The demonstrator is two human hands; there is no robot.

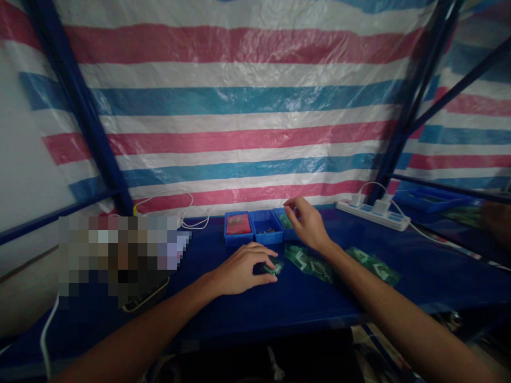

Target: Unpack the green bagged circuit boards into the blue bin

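My left hand (243, 270) rests low over the blue table, its thumb and fingers apart around a small green packet (273, 267), which it seems to touch. Raised over the right-hand blue bin (294, 234), my right hand (307, 221) has thumb and index finger pinched together; what is between the tips is too small to make out. Green pieces lie in that bin. The middle blue bin (269, 238) has small dark parts in it, and the left blue bin (238, 238) holds red packets (238, 224).
Green packets (297, 256) lie below my right hand, and others (377, 267) right of its forearm. A white power strip (371, 215) with plugs stands at the back right. White cables (195, 218) lie at the back left, near a blurred-out area and a dark tray (147, 295).
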